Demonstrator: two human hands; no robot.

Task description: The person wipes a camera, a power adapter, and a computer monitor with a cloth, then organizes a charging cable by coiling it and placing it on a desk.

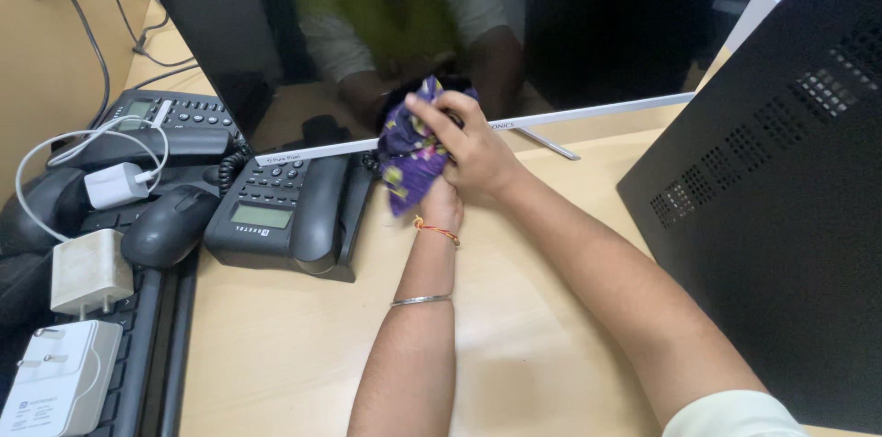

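Hiding most of the left hand [442, 204], the right hand [471, 154] folds over it from above, so only the left wrist with its orange thread and thin metal bangle shows clearly. Both hands bunch a purple patterned cloth [407, 154] — the right hand's grip is clenched on the cloth's upper part, fingers curled around it, while the left hand's grip cannot be told for sure beneath the right one. The cloth sits just at the lower edge of a dark monitor [367, 23], near its silver bottom bezel, and much of its shape is lost in folds. A reflection of a person in a yellow top blurs across the screen. To the right a large black perforated panel [781, 189] stands close beside the right forearm and runs out of the picture. To the left a grey desk phone [276, 212] lies just beside the cloth, with a second phone [170, 115], a dark mouse [170, 226], white chargers [89, 270] and a cable crowded beyond — partly cut off at the edge. Bare desk [294, 354] lies open below the forearms.
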